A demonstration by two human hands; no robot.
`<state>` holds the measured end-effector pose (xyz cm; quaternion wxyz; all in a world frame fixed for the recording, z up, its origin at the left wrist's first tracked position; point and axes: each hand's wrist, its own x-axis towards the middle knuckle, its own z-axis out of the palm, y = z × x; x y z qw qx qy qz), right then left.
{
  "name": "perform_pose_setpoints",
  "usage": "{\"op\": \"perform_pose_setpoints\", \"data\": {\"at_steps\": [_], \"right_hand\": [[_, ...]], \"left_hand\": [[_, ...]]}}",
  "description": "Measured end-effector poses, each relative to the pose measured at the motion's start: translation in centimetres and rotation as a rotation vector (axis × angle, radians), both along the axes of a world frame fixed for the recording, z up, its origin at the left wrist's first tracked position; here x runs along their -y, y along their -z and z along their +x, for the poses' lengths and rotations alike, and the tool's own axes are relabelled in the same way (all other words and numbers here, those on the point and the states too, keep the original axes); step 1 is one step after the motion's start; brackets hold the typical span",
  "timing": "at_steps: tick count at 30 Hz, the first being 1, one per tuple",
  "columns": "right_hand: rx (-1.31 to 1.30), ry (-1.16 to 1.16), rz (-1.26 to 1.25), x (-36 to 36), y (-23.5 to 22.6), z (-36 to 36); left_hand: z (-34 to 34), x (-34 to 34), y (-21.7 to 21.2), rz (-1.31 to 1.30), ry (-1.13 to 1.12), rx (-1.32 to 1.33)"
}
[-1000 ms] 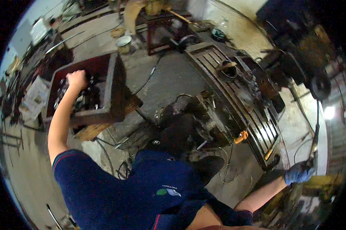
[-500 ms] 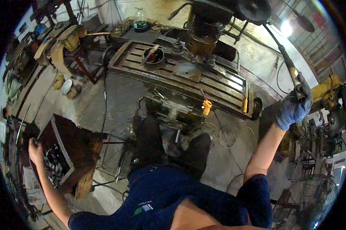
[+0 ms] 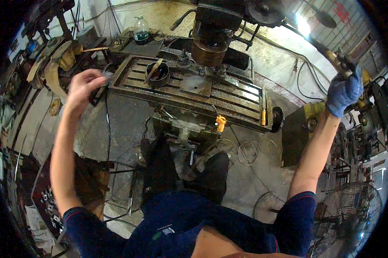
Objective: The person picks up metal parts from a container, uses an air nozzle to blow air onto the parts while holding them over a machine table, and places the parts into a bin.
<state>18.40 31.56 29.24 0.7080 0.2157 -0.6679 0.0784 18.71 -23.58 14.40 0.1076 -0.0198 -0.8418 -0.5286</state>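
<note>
My bare left hand (image 3: 84, 87) is raised over the left end of the machine table (image 3: 129, 81), thumb and fingers pinched on a small shiny metal piece (image 3: 108, 75). Its exact shape is blurred. In a blue glove, my right hand (image 3: 345, 91) is wrapped round the grip of a long feed lever (image 3: 330, 56) at the upper right. The lever belongs to a drilling machine (image 3: 209, 47), whose head hangs over the slotted table. Below the head a flat plate (image 3: 195, 85) lies on the table.
A dark pot (image 3: 159, 79) with a brush stands on the table. An air blow gun (image 3: 220, 124) with a yellow body hangs at its front edge. To my left is a bin (image 3: 86, 172) with small metal parts. A fan (image 3: 348, 210) stands at the lower right.
My left hand has come up from the parts bin toward the table, now with a small metal piece. My right hand has swung outward and slightly up with the lever.
</note>
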Motion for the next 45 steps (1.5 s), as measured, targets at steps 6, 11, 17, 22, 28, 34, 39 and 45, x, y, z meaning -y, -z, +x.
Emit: {"op": "perform_pose_setpoints", "data": {"at_steps": [6,11,17,22,28,34,39,45], "right_hand": [[0.141,-0.495,-0.320,-0.4,3.3,0.7],[0.715,-0.451,-0.774,-4.3,20.4,3.9],[1.589,-0.347,-0.938,1.5,39.4,3.7],[1.801,-0.530,-1.089,3.6,47.1,-0.9],[1.763,-0.266,-1.160,7.4,49.4,-3.0],[1.272,-0.420,-0.881,8.8,43.2,-0.6],[1.433,-0.325,-0.490,7.8,32.1,0.7],[1.848,0.428,0.206,11.6,26.1,-2.8]], "left_hand": [[-2.2,-12.1,7.8,1.148,0.376,-0.035],[-1.4,-17.4,14.7,1.543,0.421,0.154],[-0.5,-16.8,15.3,1.449,0.353,0.255],[1.0,-17.2,15.3,1.489,0.323,0.271],[1.5,-16.2,17.0,1.222,0.147,0.407],[2.0,-13.1,18.4,0.949,0.003,0.487],[3.0,-10.7,20.4,0.708,-0.008,0.510],[4.3,-9.6,21.7,0.685,-0.030,0.593]]}}
